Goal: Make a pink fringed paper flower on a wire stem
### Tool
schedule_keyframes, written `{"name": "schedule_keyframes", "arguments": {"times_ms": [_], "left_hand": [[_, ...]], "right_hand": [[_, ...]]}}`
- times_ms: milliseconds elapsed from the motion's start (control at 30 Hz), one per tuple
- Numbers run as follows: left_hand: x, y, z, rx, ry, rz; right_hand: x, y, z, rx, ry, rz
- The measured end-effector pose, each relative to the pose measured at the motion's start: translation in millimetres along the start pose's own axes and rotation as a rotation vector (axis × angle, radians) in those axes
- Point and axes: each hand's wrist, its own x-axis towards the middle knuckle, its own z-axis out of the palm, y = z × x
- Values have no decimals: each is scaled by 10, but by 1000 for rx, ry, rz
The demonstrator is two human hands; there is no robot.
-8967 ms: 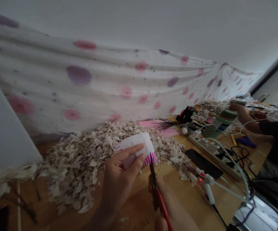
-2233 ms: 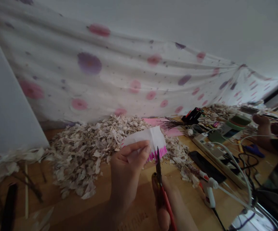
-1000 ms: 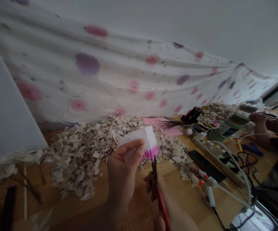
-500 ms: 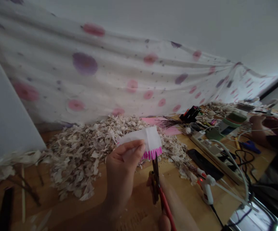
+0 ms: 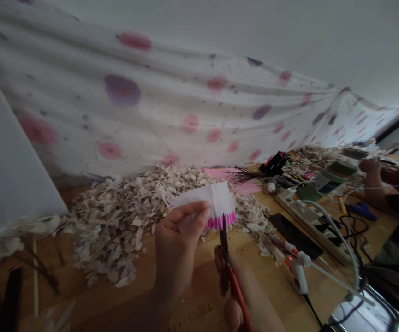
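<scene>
Thumb and fingers nipped together, your left hand (image 5: 176, 242) holds a white paper strip (image 5: 201, 196) above the wooden table (image 5: 261, 281), before a heap of pale flakes (image 5: 123, 221). The strip's long axis runs left to right, climbing slightly rightward, its magenta-striped edge facing down toward you. Your right hand (image 5: 243, 281), curled around the handles, grips red-handled scissors (image 5: 233, 279) that point away from you and a little left, tip overlapping the striped edge; how far the blades part is unclear. A white glue gun (image 5: 299, 273) lies to the right.
</scene>
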Motion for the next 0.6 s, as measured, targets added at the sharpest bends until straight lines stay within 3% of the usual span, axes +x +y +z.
{"name": "schedule_keyframes", "arguments": {"times_ms": [600], "left_hand": [[4, -16, -16, -33, 9, 4]], "right_hand": [[20, -178, -33, 1, -9, 195]]}}
